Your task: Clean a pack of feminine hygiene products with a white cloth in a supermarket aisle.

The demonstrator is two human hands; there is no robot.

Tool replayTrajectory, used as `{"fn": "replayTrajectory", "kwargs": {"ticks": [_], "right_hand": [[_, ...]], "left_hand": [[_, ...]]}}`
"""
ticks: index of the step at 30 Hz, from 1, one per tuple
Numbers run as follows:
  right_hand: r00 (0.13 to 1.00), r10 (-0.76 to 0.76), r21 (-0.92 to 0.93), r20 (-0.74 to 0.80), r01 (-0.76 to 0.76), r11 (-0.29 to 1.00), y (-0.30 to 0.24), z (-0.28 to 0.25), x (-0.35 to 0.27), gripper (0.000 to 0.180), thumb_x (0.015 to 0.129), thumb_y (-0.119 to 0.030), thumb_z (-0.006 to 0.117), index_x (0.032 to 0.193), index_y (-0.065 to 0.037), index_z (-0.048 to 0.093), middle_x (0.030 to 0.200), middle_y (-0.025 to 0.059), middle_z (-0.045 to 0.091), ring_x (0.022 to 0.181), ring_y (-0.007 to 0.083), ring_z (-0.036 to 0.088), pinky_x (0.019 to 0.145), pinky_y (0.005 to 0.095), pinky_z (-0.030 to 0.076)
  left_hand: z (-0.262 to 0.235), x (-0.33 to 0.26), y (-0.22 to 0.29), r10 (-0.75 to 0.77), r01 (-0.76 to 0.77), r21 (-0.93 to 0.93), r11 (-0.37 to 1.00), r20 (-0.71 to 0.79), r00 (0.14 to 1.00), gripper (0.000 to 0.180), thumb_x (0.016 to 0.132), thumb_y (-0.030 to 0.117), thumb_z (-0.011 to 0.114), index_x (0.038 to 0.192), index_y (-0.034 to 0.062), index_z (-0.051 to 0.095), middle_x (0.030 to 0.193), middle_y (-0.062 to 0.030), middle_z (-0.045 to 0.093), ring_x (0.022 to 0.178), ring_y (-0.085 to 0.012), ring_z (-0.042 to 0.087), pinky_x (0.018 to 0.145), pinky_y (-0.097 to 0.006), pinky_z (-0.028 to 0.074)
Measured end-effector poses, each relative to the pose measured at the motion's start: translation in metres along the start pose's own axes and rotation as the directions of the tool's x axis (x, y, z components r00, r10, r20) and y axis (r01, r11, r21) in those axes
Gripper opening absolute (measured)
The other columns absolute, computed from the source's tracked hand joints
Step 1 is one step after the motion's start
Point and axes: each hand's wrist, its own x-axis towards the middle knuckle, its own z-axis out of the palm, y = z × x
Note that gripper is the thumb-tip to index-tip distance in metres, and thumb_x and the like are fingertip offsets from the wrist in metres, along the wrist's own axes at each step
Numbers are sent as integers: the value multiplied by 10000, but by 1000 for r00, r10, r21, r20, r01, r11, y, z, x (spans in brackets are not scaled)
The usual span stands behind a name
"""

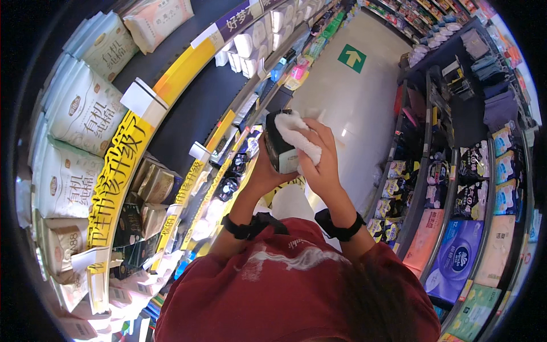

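A dark package with a pale panel at its lower edge is held up in front of my chest, above the aisle floor. My left hand is closed round its left and lower side, the fingers partly hidden behind it. With my right hand I grip a fluffy white cloth and press it against the package's top and right side. The cloth covers part of the package, so its exact kind is not clear. Both wrists wear black bands.
Close on my left rise shelves with yellow price strips, pale soft packs and brown-gold packs. Shelves on the right hold dark bags and a purple tissue pack. A green arrow sign marks the grey floor ahead.
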Motion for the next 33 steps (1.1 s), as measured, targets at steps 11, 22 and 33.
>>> {"fn": "replayTrajectory", "kwargs": {"ticks": [11, 22, 33], "right_hand": [[930, 362, 473, 65, -349, 809, 34, -9, 2, 303, 799, -56, 478, 1092, 20, 478, 968, 47, 548, 890, 125, 508, 798, 251, 397], [832, 552, 429, 56, -519, 739, 16, -9, 6, 306, 845, -163, 488, 1092, 17, 495, 944, 58, 562, 871, 157, 512, 792, 278, 402], [865, 413, 83, 286, -451, 889, 24, 36, -58, 329, 822, -138, 510, 1083, 56, 462, 1060, 209, 503, 985, 319, 508, 848, 341, 391]], "left_hand": [[-2, -4, -6, 32, -37, 200, 979, 28, 999, 1063, 485, 245, 831, 1292, 0, 183, 1227, -207, 378, 1143, -334, 396, 954, -384, 339], [0, -5, 4, 70, -71, 232, 970, 10, 997, 1108, 485, 231, 833, 1309, 5, 128, 1228, -194, 375, 1165, -298, 384, 973, -370, 320], [-35, -1, -55, -412, 208, -740, 639, -100, 906, 474, 701, 71, 657, 1124, 16, 452, 1030, -64, 544, 949, -181, 537, 812, -283, 438]]}}
